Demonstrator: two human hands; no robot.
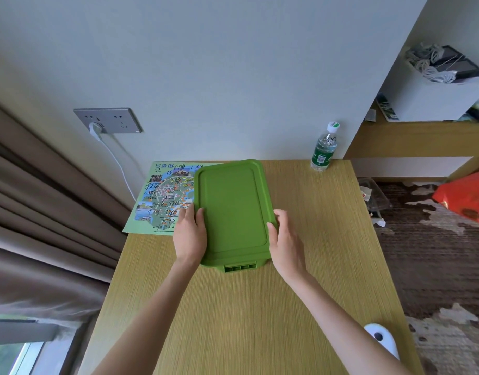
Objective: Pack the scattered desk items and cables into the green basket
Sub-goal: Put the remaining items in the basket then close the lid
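Note:
The green basket (233,209) stands in the middle of the wooden desk (260,307) with its flat green lid on, so its inside is hidden. My left hand (190,234) grips the lid's left edge, thumb on top. On the opposite side, my right hand (285,239) holds the right edge the same way. A small handle of the basket shows at its near end, between my wrists.
A scribbled-on map sheet (162,201) lies under the basket's left side. A water bottle (323,150) stands at the desk's back right. A white plug and cable (108,152) hang from the wall socket. Curtains hang on the left; a shelf holds a white box (436,98) of cables.

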